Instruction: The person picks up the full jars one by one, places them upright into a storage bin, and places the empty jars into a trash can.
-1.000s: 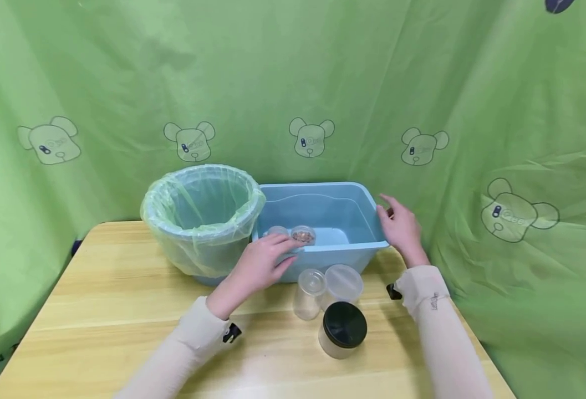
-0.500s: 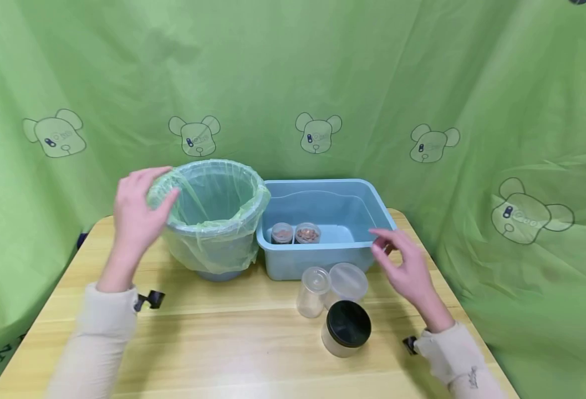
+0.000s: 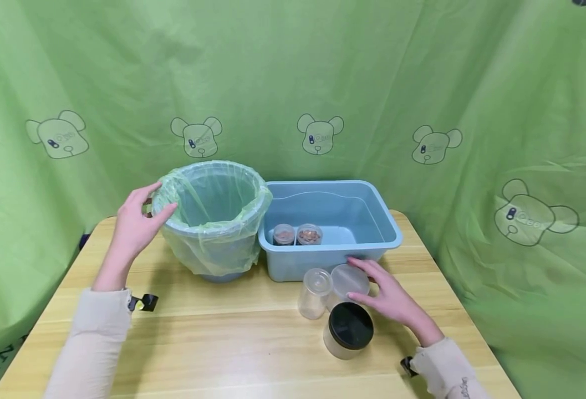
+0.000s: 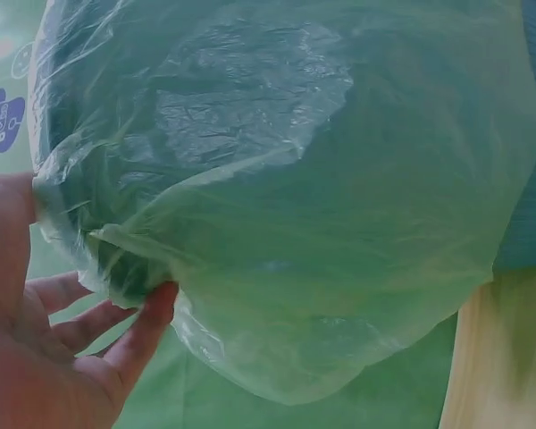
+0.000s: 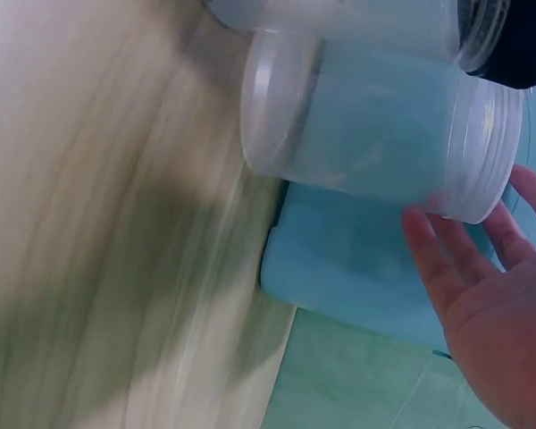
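Observation:
My left hand [image 3: 135,224] is at the left rim of a round bin lined with a thin green plastic bag [image 4: 277,223]. Its spread fingertips touch the bag at the rim. My right hand [image 3: 392,296] reaches over a clear plastic jar with a translucent lid [image 3: 350,281]. Thumb and fingers lie on either side of that lid, right at its edge in the right wrist view. A slimmer clear container [image 3: 314,299] stands to its left. In front is a clear jar with a black lid [image 3: 348,331].
Right of the bin stands a blue rectangular tub [image 3: 330,249]. Inside it, at the left, are two small clear containers with brownish contents [image 3: 309,235]. All stand on a wooden table [image 3: 233,343], with a green bear-print curtain [image 3: 273,83] close behind.
My left hand has left the tub's front edge and moved left to the bin rim. My right hand has come down from the tub's right rim to the translucent-lidded jar.

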Demonstrator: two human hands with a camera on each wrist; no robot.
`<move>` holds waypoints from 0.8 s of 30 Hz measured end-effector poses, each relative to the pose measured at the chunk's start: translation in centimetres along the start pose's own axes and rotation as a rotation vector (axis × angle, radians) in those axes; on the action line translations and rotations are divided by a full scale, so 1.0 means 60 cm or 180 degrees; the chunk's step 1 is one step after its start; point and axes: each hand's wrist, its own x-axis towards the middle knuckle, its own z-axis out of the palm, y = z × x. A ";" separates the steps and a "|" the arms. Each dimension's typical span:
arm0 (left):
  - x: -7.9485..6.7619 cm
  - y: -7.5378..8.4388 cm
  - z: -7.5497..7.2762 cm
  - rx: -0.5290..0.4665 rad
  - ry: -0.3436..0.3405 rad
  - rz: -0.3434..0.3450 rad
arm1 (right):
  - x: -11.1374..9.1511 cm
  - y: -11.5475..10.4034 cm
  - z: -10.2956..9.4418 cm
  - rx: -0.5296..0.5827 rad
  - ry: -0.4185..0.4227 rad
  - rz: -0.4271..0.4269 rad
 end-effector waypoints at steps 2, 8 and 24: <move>-0.002 0.001 0.001 -0.0009 0.0019 -0.0020 | 0.001 -0.001 0.000 -0.0014 0.0025 -0.0020; -0.005 0.001 0.001 -0.0011 0.0059 -0.0060 | 0.005 -0.005 0.002 -0.0169 0.0055 -0.0092; -0.005 0.002 0.000 0.0023 0.0022 -0.0070 | -0.007 -0.027 -0.008 -0.0498 0.0551 -0.0035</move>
